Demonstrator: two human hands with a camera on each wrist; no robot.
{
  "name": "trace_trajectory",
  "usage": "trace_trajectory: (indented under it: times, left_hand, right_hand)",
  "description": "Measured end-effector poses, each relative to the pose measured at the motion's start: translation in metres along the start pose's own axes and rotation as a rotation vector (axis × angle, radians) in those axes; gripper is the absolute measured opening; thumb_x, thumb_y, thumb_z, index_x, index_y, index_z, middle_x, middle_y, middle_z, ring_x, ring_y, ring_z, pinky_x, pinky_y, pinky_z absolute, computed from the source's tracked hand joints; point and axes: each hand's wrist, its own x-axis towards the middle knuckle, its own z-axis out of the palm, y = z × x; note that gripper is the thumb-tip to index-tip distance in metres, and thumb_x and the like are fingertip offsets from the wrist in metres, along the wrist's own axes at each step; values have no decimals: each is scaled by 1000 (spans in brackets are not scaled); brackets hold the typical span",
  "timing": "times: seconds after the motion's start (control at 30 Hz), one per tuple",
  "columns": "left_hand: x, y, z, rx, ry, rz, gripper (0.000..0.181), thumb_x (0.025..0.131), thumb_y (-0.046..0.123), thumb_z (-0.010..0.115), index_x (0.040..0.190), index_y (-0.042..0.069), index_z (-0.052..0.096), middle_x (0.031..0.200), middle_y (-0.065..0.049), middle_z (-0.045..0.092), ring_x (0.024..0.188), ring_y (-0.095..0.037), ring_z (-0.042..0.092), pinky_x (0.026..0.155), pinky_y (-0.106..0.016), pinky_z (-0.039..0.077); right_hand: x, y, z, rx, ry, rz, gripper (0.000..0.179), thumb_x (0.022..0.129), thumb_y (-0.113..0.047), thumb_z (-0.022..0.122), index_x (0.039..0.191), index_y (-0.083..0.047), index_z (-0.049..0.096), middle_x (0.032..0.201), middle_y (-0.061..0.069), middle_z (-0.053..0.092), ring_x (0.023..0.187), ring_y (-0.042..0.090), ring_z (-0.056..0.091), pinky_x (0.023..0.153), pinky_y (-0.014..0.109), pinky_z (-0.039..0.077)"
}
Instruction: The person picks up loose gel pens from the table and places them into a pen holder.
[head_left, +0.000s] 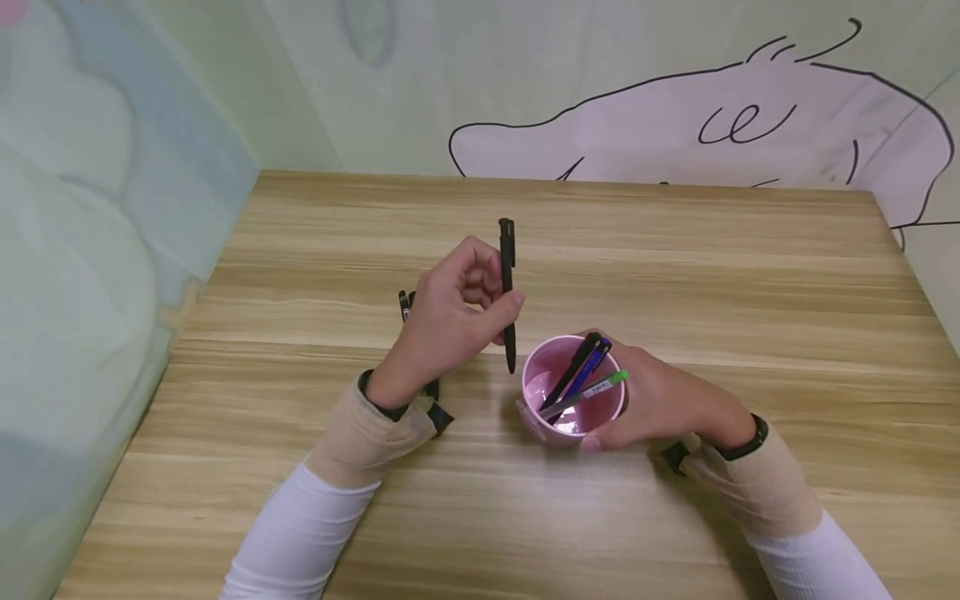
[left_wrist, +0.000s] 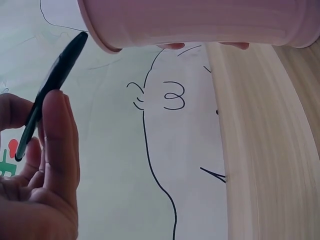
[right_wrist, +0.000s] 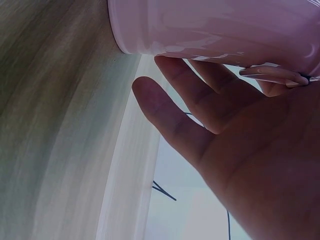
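Note:
Between thumb and fingers, my left hand (head_left: 450,312) pinches a black pen (head_left: 507,254), its tip pointing down just left of a pink cup (head_left: 546,364). In the left wrist view the pen (left_wrist: 60,67) slants, with one end close to the cup's rim. My right hand (head_left: 663,396) holds the cup from its right side, thumb at the front. Leaning inside the cup are another black pen (head_left: 572,368), a blue pen (head_left: 588,367) and a green-ended pen (head_left: 617,378). Several fingertips of the right hand (right_wrist: 240,135) meet the cup wall (right_wrist: 215,30) in the right wrist view.
Dark pens (head_left: 403,305) lie on the wooden table (head_left: 712,250) beneath the left hand, which hides most of them. A wall with a line drawing (head_left: 675,125) stands behind the table's far edge, and another printed wall (head_left: 90,292) runs along the left.

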Motion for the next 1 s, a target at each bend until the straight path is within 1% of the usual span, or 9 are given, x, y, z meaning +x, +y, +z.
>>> trace_trajectory:
  times: [0.1,0.17,0.27,0.4,0.5,0.57,0.7,0.8,1.0]
  left_hand:
    - [0,-1,2,-5,2,17,19,87,-3,68,96,2,52,73,-9,65,55,-24,63,47,-39,58]
    - [0,-1,4,-10,2,18,19,87,-2,68,96,2,52,73,-9,65,55,-24,63,47,-39,58]
    - [0,-1,6,-20,1,1,19,87,-1,69,96,3,52,73,-9,64,55,-27,63,47,-40,58]
    - [-1,0,6,-51,3,-31,20,88,0,69,96,4,52,74,-11,63,58,-35,63,48,-46,58]
    - [-1,1,6,-64,5,-33,20,88,-1,70,97,4,52,74,-12,62,59,-38,62,48,-45,58]
    - [-1,1,6,-64,7,-24,20,88,-1,69,96,4,52,74,-12,62,58,-39,62,48,-42,58]
    - [-1,1,6,-63,5,-7,20,88,-1,69,97,3,52,74,-12,62,58,-36,62,48,-39,58]
    - [-1,1,7,-67,5,-1,20,88,-2,69,96,3,52,74,-12,62,57,-34,62,47,-40,58]
    - [-1,2,8,-96,25,12,20,88,-3,68,96,2,50,73,-13,63,54,-29,62,46,-42,57]
  right_hand:
    - [0,-1,0,-1,1,12,88,70,-28,94,141,-14,45,130,5,61,117,20,60,99,39,52]
    - [0,-2,0,-9,1,16,88,69,-29,94,141,-16,45,130,3,60,118,19,60,99,39,52]
    - [0,-1,0,-13,3,11,88,69,-29,94,141,-18,45,130,2,60,117,19,60,99,39,52]
    - [1,0,0,7,-1,-2,89,69,-27,94,142,-16,45,130,5,61,117,20,60,99,39,52]
    - [1,0,0,12,-3,-2,89,69,-27,94,142,-15,45,130,7,61,118,20,60,99,39,52]
    - [1,-1,0,14,-3,1,89,69,-27,94,142,-15,46,131,7,61,118,20,60,99,39,52]
    - [1,-1,0,21,0,-3,88,69,-26,94,141,-13,46,130,7,61,117,21,60,98,40,52]
    - [1,-1,0,25,0,-4,88,69,-25,94,141,-13,46,129,7,61,117,21,61,98,40,53]
    - [1,-1,1,42,-8,4,88,69,-25,94,142,-15,45,130,6,60,117,21,60,98,40,53]
